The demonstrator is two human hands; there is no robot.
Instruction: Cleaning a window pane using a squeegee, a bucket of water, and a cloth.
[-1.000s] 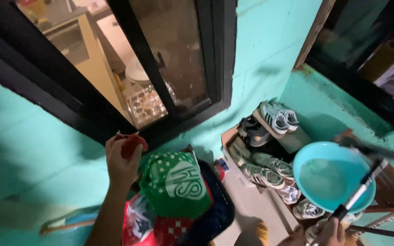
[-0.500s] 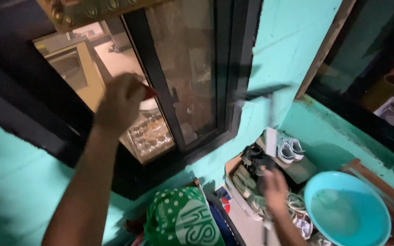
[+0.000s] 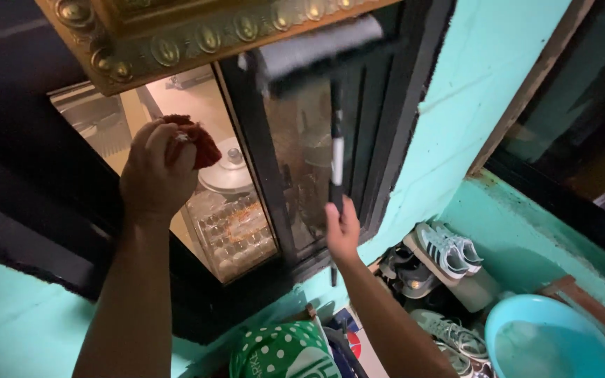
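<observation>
Two hands are raised against a black-framed window (image 3: 358, 140) set in a turquoise wall (image 3: 470, 105). The left hand (image 3: 154, 171) is closed in a fist around a red cloth (image 3: 201, 143), which bunches out past the fingers on the thumb side and sits against the left pane, in front of the lit room beyond the glass. The right hand (image 3: 342, 227) is wrapped around the lower end of a squeegee (image 3: 335, 150) — its black-and-white handle runs straight up from the fist, and its wide blade lies tilted across the top of the right pane, just under a gilt ornate frame (image 3: 197, 38) that hangs over the window's upper edge.

Through the left pane a pale round lid or dish and a tray of small glassy items show, though the glass blurs them. Below the sill, near the bottom edge, lies a green bag with white dots (image 3: 281, 353), with something red and blue just beside it. To the right, pairs of shoes (image 3: 442, 252) — grey and white sneakers mostly — are stacked in the corner, and a light blue basin (image 3: 551, 339) sits next to them. A second dark window (image 3: 582, 147) opens in the adjoining wall on the right.
</observation>
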